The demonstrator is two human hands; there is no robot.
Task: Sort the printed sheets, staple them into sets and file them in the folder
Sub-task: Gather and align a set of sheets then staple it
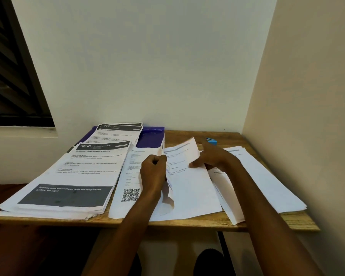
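Our left hand [153, 168] pinches a curled white printed sheet [168, 188]; our right hand [211, 156] lies flat on pages at three o'clock. We judge the sheet could crease or drag neighbouring pages askew

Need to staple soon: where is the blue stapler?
In the head view, the blue stapler sits on the wooden table toward its far right, just beyond the right hand.
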